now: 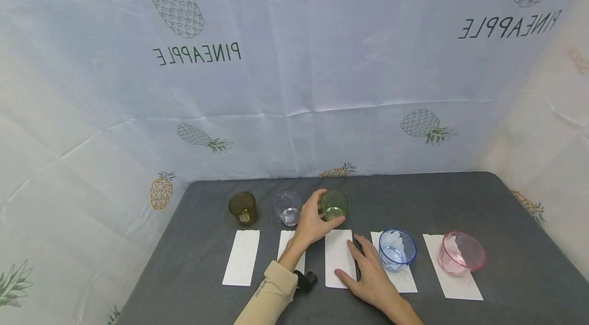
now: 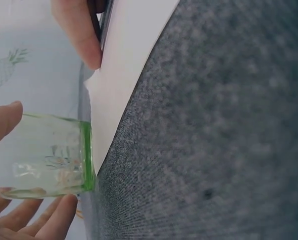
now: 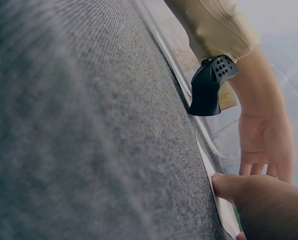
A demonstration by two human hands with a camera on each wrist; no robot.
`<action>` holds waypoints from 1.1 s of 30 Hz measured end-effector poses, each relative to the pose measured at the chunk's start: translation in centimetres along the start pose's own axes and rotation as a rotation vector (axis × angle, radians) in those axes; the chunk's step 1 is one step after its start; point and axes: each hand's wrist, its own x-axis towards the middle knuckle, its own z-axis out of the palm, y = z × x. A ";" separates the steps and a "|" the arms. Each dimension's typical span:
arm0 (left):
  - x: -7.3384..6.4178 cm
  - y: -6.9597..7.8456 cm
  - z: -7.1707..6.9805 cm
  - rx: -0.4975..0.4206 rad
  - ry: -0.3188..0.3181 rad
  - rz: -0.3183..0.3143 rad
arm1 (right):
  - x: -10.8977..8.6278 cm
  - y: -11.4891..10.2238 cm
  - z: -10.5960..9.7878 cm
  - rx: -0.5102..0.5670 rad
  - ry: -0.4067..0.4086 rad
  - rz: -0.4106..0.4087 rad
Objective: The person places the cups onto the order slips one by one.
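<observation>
My left hand (image 1: 315,218) is at a clear green glass (image 1: 334,205), thumb on its near side and fingers around the other. The left wrist view shows the glass (image 2: 43,155) between thumb and fingers, its thick green base close to the table. Spread over a white paper strip (image 1: 338,258) in front of that glass, my right hand (image 1: 371,279) has its thumb and fingertips at the strip's edges. In the right wrist view its thumb (image 3: 234,187) lies at the paper's edge. To its right, a blue glass (image 1: 398,250) stands on another strip.
A brown glass (image 1: 243,208) and a colourless glass (image 1: 288,208) stand at the back left. A pink glass (image 1: 461,253) sits on the rightmost strip (image 1: 465,289). The leftmost strip (image 1: 241,258) lies before the brown glass. A pineapple-print cloth (image 1: 294,79) hangs behind the grey table (image 1: 184,274).
</observation>
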 end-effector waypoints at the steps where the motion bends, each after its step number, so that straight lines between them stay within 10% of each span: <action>1: 0.0 0.0 0.0 0.008 0.001 -0.002 | 0.0 0.0 0.0 0.001 -0.003 0.002; 33: -1.1 3.5 -2.2 -0.103 -0.113 0.029 | -0.1 0.1 0.1 -0.004 0.048 -0.046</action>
